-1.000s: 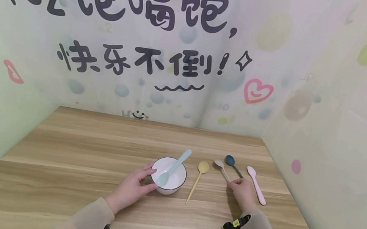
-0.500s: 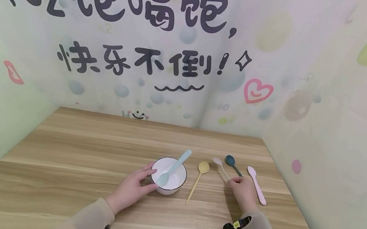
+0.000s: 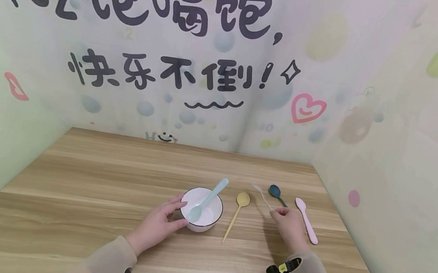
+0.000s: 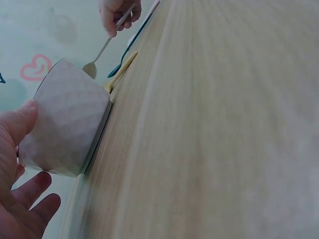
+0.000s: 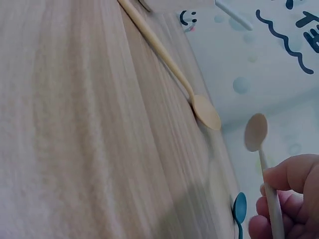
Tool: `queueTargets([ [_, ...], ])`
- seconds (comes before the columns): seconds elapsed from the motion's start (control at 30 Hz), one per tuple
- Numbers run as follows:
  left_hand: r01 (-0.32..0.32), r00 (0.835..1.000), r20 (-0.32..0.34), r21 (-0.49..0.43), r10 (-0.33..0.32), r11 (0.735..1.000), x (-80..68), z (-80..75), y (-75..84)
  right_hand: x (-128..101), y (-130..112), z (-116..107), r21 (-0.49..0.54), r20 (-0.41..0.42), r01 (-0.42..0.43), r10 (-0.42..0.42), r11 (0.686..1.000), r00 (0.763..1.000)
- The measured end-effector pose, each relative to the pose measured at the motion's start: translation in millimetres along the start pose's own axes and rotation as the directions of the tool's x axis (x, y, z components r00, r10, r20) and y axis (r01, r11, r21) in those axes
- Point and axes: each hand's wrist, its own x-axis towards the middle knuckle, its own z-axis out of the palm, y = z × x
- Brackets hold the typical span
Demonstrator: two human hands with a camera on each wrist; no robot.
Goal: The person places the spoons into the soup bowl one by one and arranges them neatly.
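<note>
My left hand holds a white bowl with a dark rim at its left side, thumb and fingers spread around the wall. A light-blue spoon leans inside the bowl, its handle past the far right rim. With thumb and fingers, my right hand pinches a pale beige spoon by the handle. That spoon is raised off the table, bowl end pointing away and to the left. A yellow spoon lies between the bowl and my right hand. Behind that hand is a dark teal spoon, its handle partly hidden.
A pink spoon lies at the right, beside my right hand. Everything stands on a wood-grain table. Behind it rises a printed backdrop with dark lettering, and pale walls flank both sides.
The beige spoon has lifted off the table in my right hand, which has risen slightly and tilted it. My left hand and the bowl have stayed in place.
</note>
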Motion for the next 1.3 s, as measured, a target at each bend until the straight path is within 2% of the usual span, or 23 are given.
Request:
queueTargets([
  [0.1,-0.009,1.000,0.000,-0.005,0.009,1.000,0.0,0.2,-0.2,1.0,3.2,0.8,-0.032,-0.013,0.005,-0.005,0.999,1.000],
  [0.23,0.009,1.000,0.011,-0.014,-0.009,1.000,0.6,0.0,0.3,1.1,7.8,3.1,-0.043,-0.010,0.003,-0.003,0.999,1.000],
  [0.5,0.036,0.999,0.021,-0.006,-0.036,0.999,0.9,0.0,2.1,-2.6,12.2,13.3,-0.085,0.066,0.037,-0.032,0.996,0.997],
  [0.73,0.026,1.000,0.012,-0.017,-0.026,1.000,1.4,0.8,2.0,-3.1,10.7,19.3,-0.155,0.110,0.099,-0.082,0.983,0.991],
  [1.07,0.022,1.000,0.010,-0.011,-0.022,1.000,0.9,0.9,0.9,-3.6,11.6,19.1,-0.150,0.125,0.085,-0.067,0.985,0.990],
  [1.3,0.024,1.000,0.004,-0.010,-0.024,1.000,1.3,0.8,1.2,0.5,15.6,14.1,-0.142,0.106,0.034,-0.019,0.989,0.994],
])
